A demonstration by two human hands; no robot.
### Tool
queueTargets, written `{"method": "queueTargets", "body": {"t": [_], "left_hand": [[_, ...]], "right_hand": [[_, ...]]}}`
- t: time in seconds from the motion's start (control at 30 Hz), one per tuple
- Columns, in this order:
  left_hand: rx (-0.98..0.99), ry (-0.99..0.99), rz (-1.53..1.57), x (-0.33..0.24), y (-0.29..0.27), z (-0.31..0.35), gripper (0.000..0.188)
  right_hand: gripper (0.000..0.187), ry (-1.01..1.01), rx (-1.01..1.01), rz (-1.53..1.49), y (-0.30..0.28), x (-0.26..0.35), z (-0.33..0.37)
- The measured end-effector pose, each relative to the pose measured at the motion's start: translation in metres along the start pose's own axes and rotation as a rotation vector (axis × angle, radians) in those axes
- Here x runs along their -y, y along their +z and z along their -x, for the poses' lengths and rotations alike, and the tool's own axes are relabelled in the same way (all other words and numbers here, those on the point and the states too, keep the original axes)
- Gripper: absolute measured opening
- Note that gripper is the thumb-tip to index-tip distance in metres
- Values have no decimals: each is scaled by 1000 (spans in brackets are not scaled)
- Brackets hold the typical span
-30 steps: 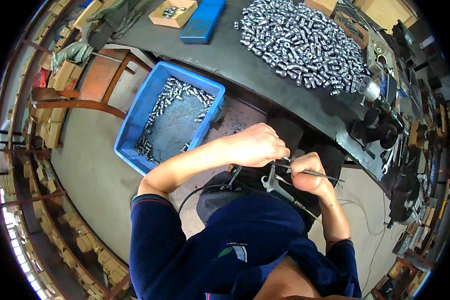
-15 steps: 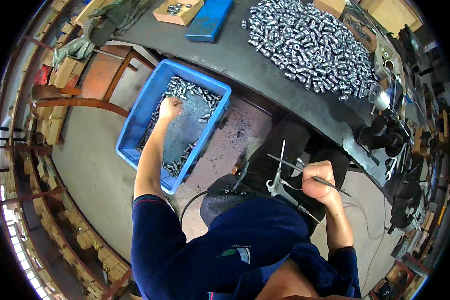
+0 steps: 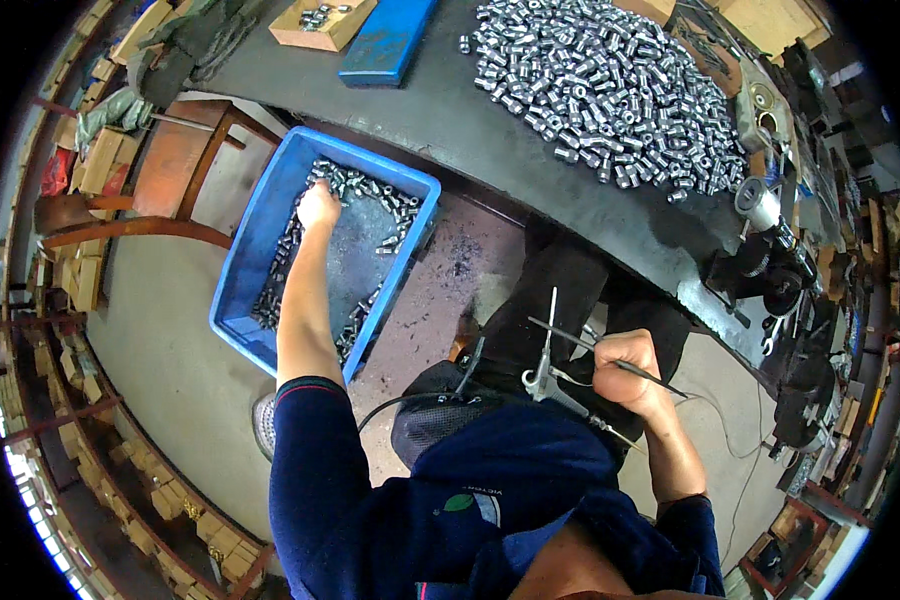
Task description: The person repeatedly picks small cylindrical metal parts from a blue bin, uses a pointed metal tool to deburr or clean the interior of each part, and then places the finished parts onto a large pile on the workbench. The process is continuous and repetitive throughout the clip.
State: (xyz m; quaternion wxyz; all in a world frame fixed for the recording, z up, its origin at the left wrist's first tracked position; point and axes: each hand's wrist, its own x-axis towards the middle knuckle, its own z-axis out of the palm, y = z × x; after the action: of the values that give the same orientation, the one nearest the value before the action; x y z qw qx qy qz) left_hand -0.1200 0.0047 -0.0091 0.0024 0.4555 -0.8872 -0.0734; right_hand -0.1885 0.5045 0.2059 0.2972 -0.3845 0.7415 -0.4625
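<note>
My left hand (image 3: 318,207) reaches into the blue plastic bin (image 3: 232,250), its fingers curled down among small shiny metal fittings (image 3: 355,185) by the far wall. Its fingertips are partly hidden, so what they grip cannot be made out. Over my lap, my right hand (image 3: 626,368) is closed in a fist around a thin dark rod (image 3: 573,338), which looks like a slim file and sticks out on both sides. Just left of that fist lies a grey air blow gun (image 3: 560,392) with a long thin nozzle, which the rod crosses in this view.
A large heap of metal fittings (image 3: 610,100) covers much of the dark workbench (image 3: 420,120). Farther left stand a blue case (image 3: 388,42) and a wooden box (image 3: 320,28). A clamped metal device (image 3: 765,205) sits at the right. A wooden chair (image 3: 175,170) stands beside the bin.
My left hand has shifted slightly left and farther into the fittings at the bin's far end. The whole view has moved a little; my right hand still grips the rod.
</note>
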Motion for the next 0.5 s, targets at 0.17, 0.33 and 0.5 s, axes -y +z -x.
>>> {"method": "queueTargets", "body": {"t": [0.17,0.33,0.5], "left_hand": [[11,20,-95,1,2,-6,27],[-86,3,119,8,-18,7,28],[285,-91,1970,-1,-65,46,13]], "right_hand": [[24,25,-5,-4,3,7,2],[23,18,-20,-38,1,7,10],[24,9,-38,-19,3,1,15]]}}
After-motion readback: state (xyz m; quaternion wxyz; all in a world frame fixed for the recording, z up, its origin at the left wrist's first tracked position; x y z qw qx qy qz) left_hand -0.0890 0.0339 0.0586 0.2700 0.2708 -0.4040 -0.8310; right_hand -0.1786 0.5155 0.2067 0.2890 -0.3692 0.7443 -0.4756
